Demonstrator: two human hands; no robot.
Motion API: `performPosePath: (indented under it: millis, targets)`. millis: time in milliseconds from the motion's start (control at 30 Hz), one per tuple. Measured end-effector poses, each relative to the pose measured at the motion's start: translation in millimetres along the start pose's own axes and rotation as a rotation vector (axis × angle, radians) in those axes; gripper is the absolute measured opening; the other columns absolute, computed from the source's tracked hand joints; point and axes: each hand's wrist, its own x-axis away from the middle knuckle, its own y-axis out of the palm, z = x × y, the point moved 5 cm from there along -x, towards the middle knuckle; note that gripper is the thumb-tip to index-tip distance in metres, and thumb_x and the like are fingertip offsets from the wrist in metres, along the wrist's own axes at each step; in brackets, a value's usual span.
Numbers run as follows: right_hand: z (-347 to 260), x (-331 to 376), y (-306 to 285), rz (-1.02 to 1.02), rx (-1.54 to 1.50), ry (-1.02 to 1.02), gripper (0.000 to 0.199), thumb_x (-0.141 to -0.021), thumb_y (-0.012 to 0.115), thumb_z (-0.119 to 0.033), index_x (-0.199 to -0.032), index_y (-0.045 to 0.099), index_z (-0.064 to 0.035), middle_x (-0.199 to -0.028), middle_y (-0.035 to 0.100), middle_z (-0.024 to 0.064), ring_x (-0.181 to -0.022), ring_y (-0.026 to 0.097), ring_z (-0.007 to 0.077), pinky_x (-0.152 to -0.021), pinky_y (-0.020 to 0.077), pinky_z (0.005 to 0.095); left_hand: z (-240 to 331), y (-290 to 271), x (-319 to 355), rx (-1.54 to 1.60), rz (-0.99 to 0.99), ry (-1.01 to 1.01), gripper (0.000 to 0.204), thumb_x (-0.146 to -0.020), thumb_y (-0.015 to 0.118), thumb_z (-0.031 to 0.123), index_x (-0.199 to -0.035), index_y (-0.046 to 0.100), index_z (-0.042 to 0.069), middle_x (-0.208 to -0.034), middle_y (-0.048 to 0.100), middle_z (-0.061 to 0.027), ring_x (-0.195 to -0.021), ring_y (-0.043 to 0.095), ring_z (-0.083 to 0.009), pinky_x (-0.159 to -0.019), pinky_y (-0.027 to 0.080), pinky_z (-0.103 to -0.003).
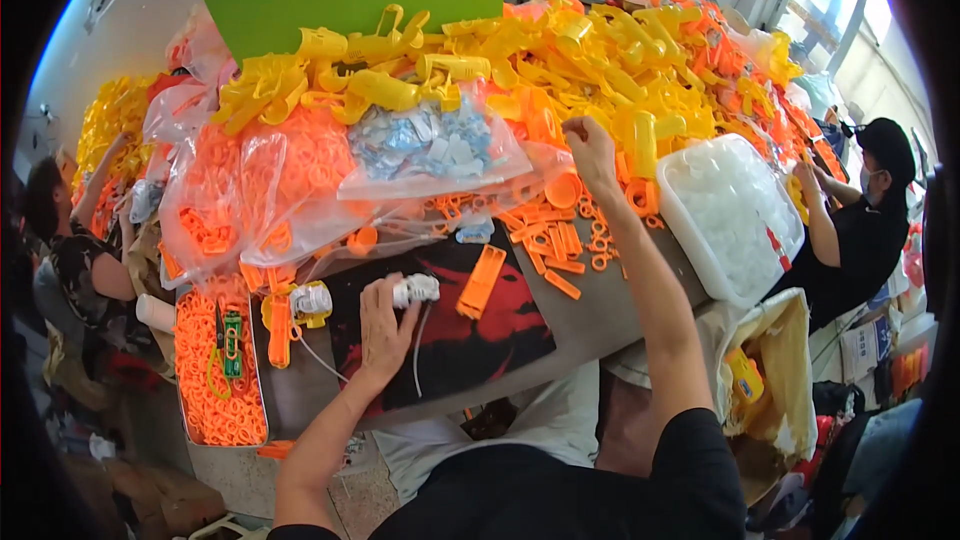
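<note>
My left hand [385, 335] is closed round a small white plastic mechanism [416, 290], held over a black and red mat [470, 360]. A thin pale tube [420, 350] hangs down beside it. On the mat, to the right of that hand, lies an orange elongated plastic part [482, 281]. My right arm stretches far forward, with my right hand [592, 152] at the edge of the heap of yellow plastic shells [620, 50] and orange parts. Its fingers are curled together; whatever they may hold is too small to make out.
An orange-and-yellow assembly [290, 315] lies left of the mat, near a tray [262, 410] of small orange rings. Clear bags [250, 190] of orange and pale blue parts stand behind. A white tub [740, 280] is at right. Co-workers [870, 210] [80, 240] sit at both sides.
</note>
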Motion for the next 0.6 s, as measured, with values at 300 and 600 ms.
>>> performPosePath:
  millis: [300, 600]
  targets:
    - [7.7, -134.5, 110.4, -0.084, 0.502, 0.039, 0.047, -0.090, 0.062, -0.047, -0.116, 0.070, -0.0090, -0.108, 0.073, 0.0155, -0.109, 0.067, 0.0364, -0.095, 0.0449, 0.0598, 18.4, -5.8, 9.3, -0.045, -0.029, -0.056, 0.051, -0.083, 0.077, 0.010, -0.127, 0.054, 0.001, -0.120, 0.056, -0.0190, -0.108, 0.052, -0.0389, -0.096, 0.043, -0.046]
    - [-21.6, -169.5, 90.4, 0.111, 0.976, -0.490, 0.032, -0.093, 0.051, -0.037, -0.088, 0.071, -0.0129, -0.091, 0.074, 0.0147, -0.091, 0.071, 0.0364, -0.071, 0.0545, 0.0560, -12.0, -10.8, -2.2, 0.139, 0.119, -0.182, 0.049, -0.080, 0.077, 0.000, -0.126, 0.061, 0.003, -0.126, 0.057, -0.0171, -0.121, 0.055, -0.0355, -0.105, 0.044, -0.040]
